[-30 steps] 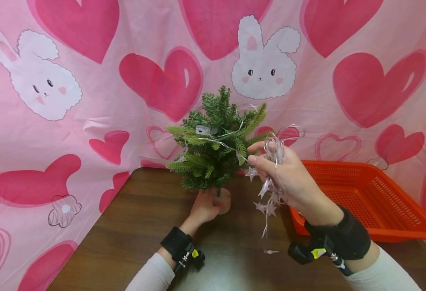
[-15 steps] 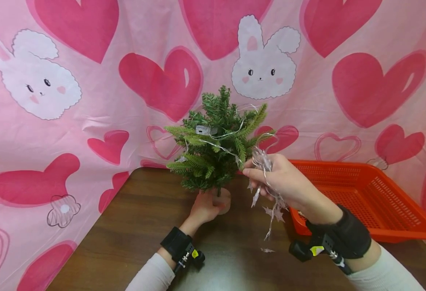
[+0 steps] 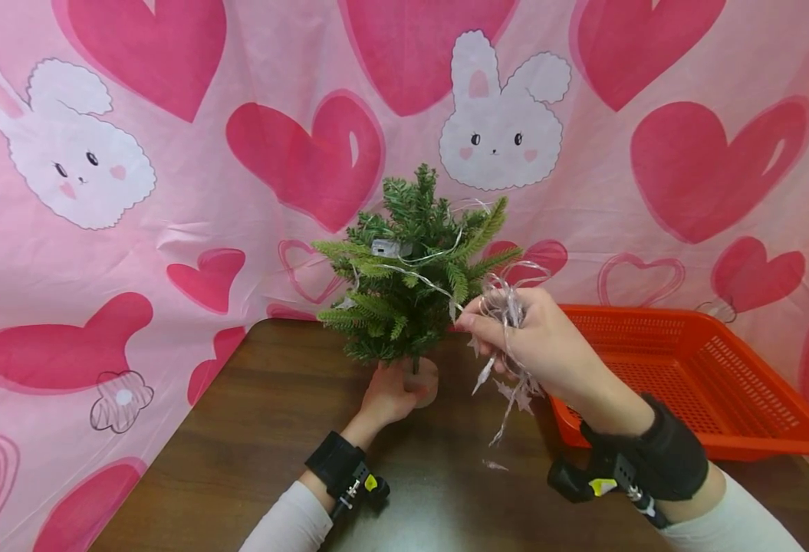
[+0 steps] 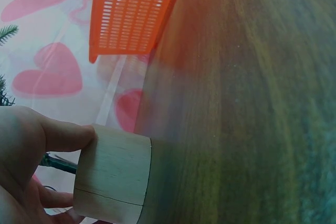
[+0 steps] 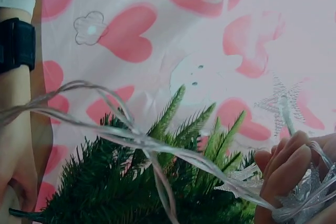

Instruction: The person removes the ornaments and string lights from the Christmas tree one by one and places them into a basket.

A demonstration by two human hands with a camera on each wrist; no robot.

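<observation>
A small artificial Christmas tree point(image 3: 404, 307) stands upright on the table. Its round wooden base point(image 4: 113, 174) is gripped by my left hand point(image 3: 385, 395), thumb on the top edge in the left wrist view. Just right of the branches, my right hand point(image 3: 549, 337) holds a bundle of clear star string lights point(image 3: 508, 307), thumb and forefinger pinching the strand that runs off the tree. Loose stars point(image 3: 517, 395) dangle below this hand. Part of the strand lies across the front branches, and a clear battery box point(image 3: 389, 248) sits among the upper ones.
An orange perforated basket point(image 3: 694, 383) stands on the right of the brown wooden table point(image 3: 238, 460), close by my right forearm. Behind the table hangs a pink cloth point(image 3: 190, 192) with hearts and rabbits.
My right hand has moved a little down and left, toward the tree, and its fingers have closed on the strand. The hanging stars have swung. My left hand and the tree stay put.
</observation>
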